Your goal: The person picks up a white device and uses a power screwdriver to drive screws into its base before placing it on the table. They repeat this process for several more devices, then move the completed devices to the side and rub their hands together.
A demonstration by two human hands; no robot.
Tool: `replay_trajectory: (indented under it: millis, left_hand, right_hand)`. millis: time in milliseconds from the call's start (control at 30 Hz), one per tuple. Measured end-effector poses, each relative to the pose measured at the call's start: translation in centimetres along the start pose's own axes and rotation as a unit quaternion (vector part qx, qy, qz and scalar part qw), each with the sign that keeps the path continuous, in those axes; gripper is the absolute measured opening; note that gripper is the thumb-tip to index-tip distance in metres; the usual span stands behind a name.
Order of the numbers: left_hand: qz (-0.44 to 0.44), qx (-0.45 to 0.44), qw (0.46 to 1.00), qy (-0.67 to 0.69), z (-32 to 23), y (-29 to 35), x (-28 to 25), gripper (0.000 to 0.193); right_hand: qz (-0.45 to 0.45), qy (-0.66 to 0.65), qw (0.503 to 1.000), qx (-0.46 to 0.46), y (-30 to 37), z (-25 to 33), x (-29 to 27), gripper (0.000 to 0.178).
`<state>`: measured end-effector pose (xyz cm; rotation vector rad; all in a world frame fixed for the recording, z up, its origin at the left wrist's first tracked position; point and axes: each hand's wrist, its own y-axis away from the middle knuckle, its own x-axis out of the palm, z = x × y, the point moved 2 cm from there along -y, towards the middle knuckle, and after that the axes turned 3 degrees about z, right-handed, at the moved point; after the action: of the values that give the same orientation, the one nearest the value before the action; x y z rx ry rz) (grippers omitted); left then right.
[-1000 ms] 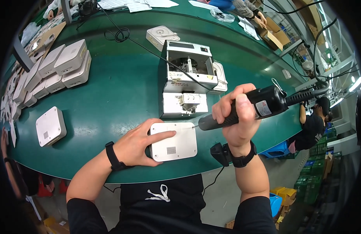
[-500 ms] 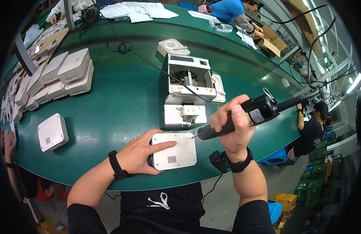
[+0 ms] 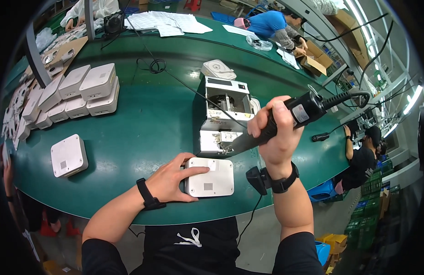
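A white rounded plastic box [image 3: 221, 172] with corner holes and a small slotted vent lies flat on the green table. My left hand [image 3: 168, 183] grips its left side, index finger stretched across the top and thumb at the near edge. Raised in my right hand [image 3: 279, 135] is a black electric screwdriver [image 3: 304, 110], its cord running off to the right. The screwdriver slants down to the left, and its nose is at the front of the screw feeder [image 3: 214, 124], just beyond the box. The nose is blurred, so whether the bit touches the feeder cannot be told.
Another white box [image 3: 67, 156] lies alone at the left, and several more are stacked [image 3: 97, 85] behind it. A thin black cable [image 3: 184, 82] crosses above the feeder. White round-topped parts [image 3: 218, 68] sit behind it. Other people work across the table and at both sides.
The screwdriver has left the box's far right corner and moved up to the feeder's front. My left hand stays on the box. The whole view has shifted slightly.
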<state>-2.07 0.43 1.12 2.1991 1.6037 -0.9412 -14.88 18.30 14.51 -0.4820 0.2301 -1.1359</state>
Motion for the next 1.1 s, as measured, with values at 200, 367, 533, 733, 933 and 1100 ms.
replay_trajectory:
  millis: [200, 367, 533, 733, 933, 1100]
  left_hand:
    - [-0.009, 0.017, 1.000, -0.003, 0.4, 0.0, -0.2, 0.075]
    - [-0.010, 0.017, 1.000, 0.011, 0.6, -0.1, 0.2, 0.074]
    - [-0.004, 0.011, 1.000, 0.016, 0.7, -0.1, 0.1, 0.073]
    - [-0.006, 0.019, 1.000, 0.008, 0.9, -0.3, 0.0, 0.074]
    - [-0.003, 0.022, 1.000, 0.008, 0.6, -0.3, 0.2, 0.075]
    - [-0.003, 0.020, 1.000, -0.004, 0.5, 0.0, 0.1, 0.075]
  right_hand:
    - [0.031, -0.053, 0.998, 0.021, 2.2, 0.6, 1.3, 0.022]
    - [0.028, -0.033, 0.998, 0.034, 2.6, -0.4, 1.9, 0.022]
    - [0.016, -0.058, 0.997, 0.053, 2.6, -2.2, 1.5, 0.022]
    - [0.020, -0.083, 0.995, 0.045, 2.7, -2.6, 0.9, 0.022]
    - [0.008, -0.068, 0.997, 0.030, 3.6, -1.8, 1.6, 0.022]
    - [0.007, -0.033, 0.999, 0.013, 2.0, 0.7, 1.1, 0.020]
